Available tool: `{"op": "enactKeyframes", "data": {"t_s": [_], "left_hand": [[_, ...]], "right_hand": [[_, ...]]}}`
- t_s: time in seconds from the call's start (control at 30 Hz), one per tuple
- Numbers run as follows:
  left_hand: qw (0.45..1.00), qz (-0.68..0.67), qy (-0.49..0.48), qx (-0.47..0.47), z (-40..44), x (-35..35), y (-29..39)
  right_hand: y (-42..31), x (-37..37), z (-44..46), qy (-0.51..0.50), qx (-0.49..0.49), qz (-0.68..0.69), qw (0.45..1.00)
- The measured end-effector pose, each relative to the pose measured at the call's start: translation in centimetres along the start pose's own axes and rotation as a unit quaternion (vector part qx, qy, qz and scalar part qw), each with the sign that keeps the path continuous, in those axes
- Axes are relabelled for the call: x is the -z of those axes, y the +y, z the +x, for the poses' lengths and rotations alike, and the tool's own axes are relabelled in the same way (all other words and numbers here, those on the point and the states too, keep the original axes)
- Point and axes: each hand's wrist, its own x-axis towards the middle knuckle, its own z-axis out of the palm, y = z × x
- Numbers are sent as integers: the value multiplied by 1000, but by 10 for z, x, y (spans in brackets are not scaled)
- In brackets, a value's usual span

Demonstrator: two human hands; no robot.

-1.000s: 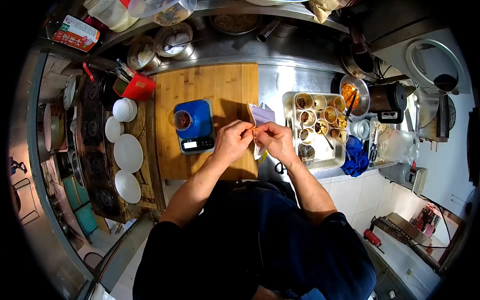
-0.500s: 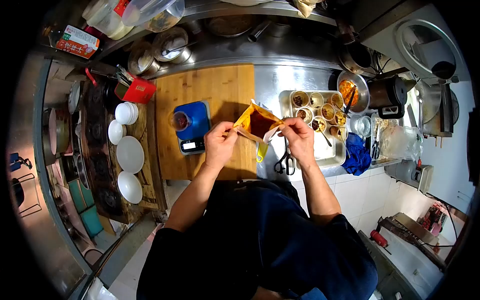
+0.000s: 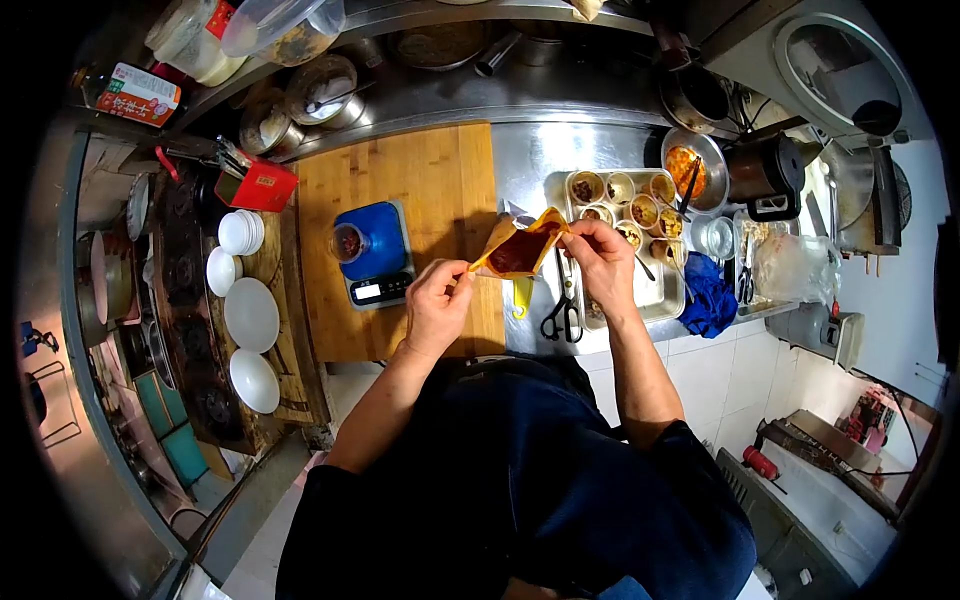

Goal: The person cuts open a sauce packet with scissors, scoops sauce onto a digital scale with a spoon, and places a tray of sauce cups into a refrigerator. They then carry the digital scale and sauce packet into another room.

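Note:
An opened pouch (image 3: pixel 515 250) with a yellow-orange inside and dark red contents is stretched between my hands. My left hand (image 3: pixel 438 305) pinches its left corner; my right hand (image 3: pixel 602 262) pinches its right corner. Left of my left hand, a digital scale (image 3: pixel 385 238) with a blue top stands on the wooden board (image 3: pixel 420 165), bearing a clear cup (image 3: pixel 349 243) with dark red contents. Black-handled scissors (image 3: pixel 563 318) lie below the pouch on the steel counter, near a yellow tool (image 3: pixel 522 297). Beside my right hand is a metal tray (image 3: pixel 658 303) holding several filled cups.
White bowls (image 3: pixel 252 315) and a red holder (image 3: pixel 258 186) stand at the left. At the right are a metal bowl of orange food (image 3: pixel 687 172), a dark jug (image 3: pixel 765 178) and a blue cloth (image 3: pixel 708 297). A shelf (image 3: pixel 410 20) crosses the top.
My hands have moved apart, opening the pouch so its inside shows. Most recently the pouch tilted, its right corner raised. The scissors came fully into view, and the camera view shifted slightly.

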Motion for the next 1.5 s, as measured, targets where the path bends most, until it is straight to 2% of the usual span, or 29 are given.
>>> {"op": "enactKeyframes", "data": {"t_s": [0.2,0.27,0.33,0.4,0.47,0.6,0.83,0.87,0.9,1.03,1.1,1.23,1.3,1.37,1.43,1.5], "left_hand": [[999,3,-21,26,-5,0,-5],[999,24,-26,33,-7,1,-3],[998,6,-32,45,-9,-3,-13],[999,-3,-36,34,-9,-5,-18],[998,-9,-51,35,-6,-7,-18],[996,-1,-93,1,3,-2,-12],[988,8,-150,-23,9,17,-17],[988,2,-156,5,7,18,-17],[986,-5,-163,34,6,20,-18],[984,-9,-174,16,3,27,-29],[981,-20,-183,60,3,31,-27],[980,-4,-191,53,8,43,-25],[971,-101,-182,121,7,55,-14],[952,-184,-185,161,8,83,60],[937,-272,-217,15,7,119,122],[893,-361,-235,-130,6,145,165]], "right_hand": [[4,6,-18,21,-23,-4,1000],[-2,7,-29,34,-46,56,997],[3,15,-43,32,-65,43,996],[14,21,-69,41,-128,-5,991],[28,22,-102,19,-152,-55,987],[50,6,-157,-27,-189,-287,939],[77,-32,-167,-38,-146,-322,935],[76,-36,-165,-42,-133,-326,935],[77,-40,-163,-35,-123,-331,935],[70,-44,-154,-6,-118,-319,940],[63,-47,-147,38,-126,-300,945],[56,-52,-136,65,-103,-282,952],[51,-52,-133,51,-83,-268,959],[47,-48,-135,59,-99,-279,953],[44,-41,-138,79,-87,-273,955],[37,-31,-138,104,-113,-260,953]]}}
